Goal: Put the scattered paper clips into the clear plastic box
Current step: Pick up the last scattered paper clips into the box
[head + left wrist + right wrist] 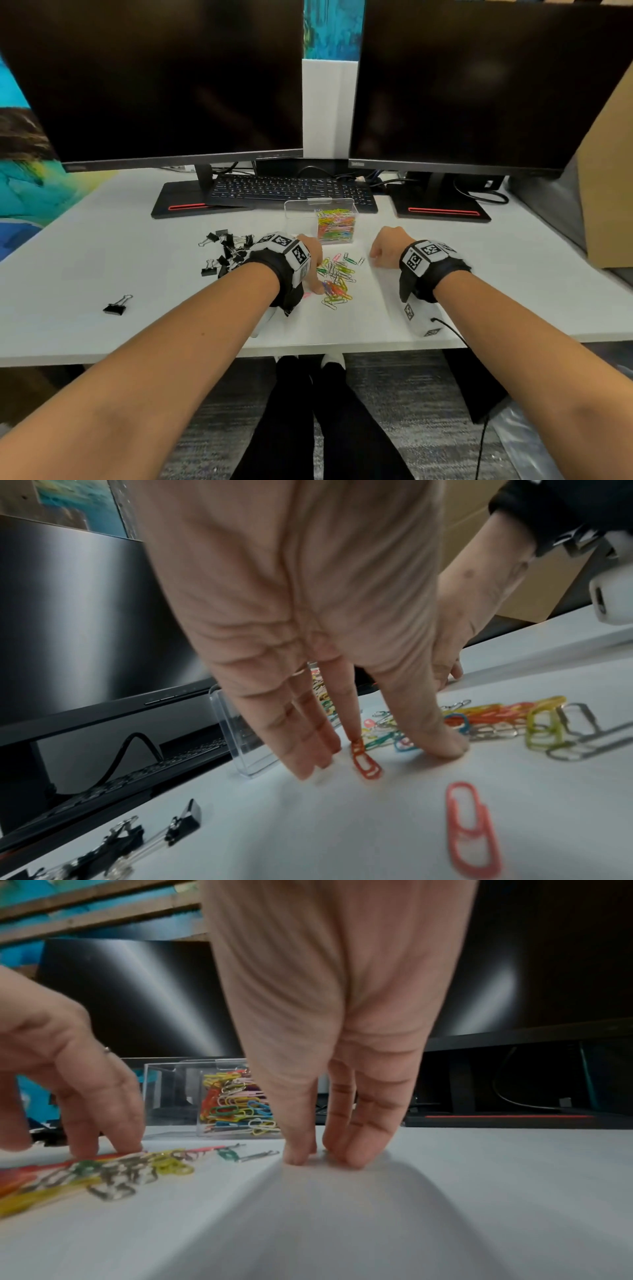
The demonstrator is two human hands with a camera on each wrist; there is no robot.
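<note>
Coloured paper clips (337, 279) lie scattered on the white desk (137, 274), between my two hands. Behind them the clear plastic box (334, 222) stands open, partly filled with clips (236, 1104). My left hand (313, 274) reaches down with straight fingers whose tips press on the desk at the pile's left edge. One fingertip touches an orange clip (366, 761), and a pink clip (472, 829) lies loose nearer my wrist. To the right of the pile, my right hand (375, 257) has thumb and fingertips (352, 1158) on the bare desk, with nothing visible between them.
A heap of black binder clips (227, 251) lies left of my left hand, and a lone one (116, 306) sits further left. A keyboard (291, 190) and two monitor stands (442, 209) are behind the box. The desk's front edge (342, 349) is close to my forearms.
</note>
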